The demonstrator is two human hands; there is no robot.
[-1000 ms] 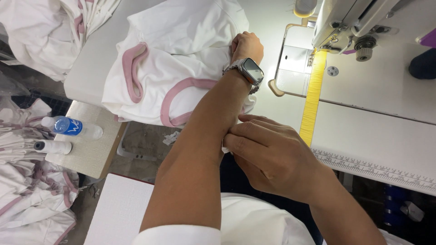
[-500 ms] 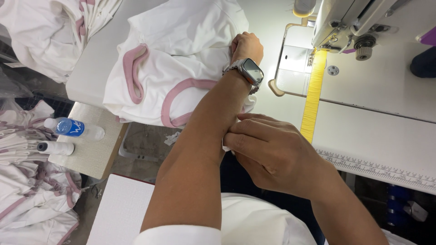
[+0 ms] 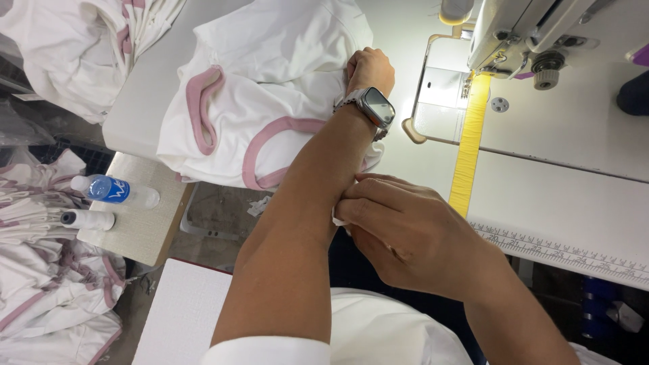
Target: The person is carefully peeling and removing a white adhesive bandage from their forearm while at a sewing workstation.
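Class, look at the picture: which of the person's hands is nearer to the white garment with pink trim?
Left. The left hand grips the white garment; the right hand rests against the left forearm, nearer the body.

1. A grey-white sewing machine (image 3: 534, 34) stood at the worktop's (image 3: 574, 135) far right.
2. A yellow tape strip (image 3: 468, 145) ran across the worktop.
3. A clear plastic water bottle with a blue label (image 3: 111, 190) lay on a small beige side table (image 3: 135, 226).

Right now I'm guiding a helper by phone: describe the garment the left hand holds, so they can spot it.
On the grey sewing table, left of the sewing machine, lies a white garment under the left hand. Unlike the heaped pile beyond, it lies alone, its looping pink trim showing.
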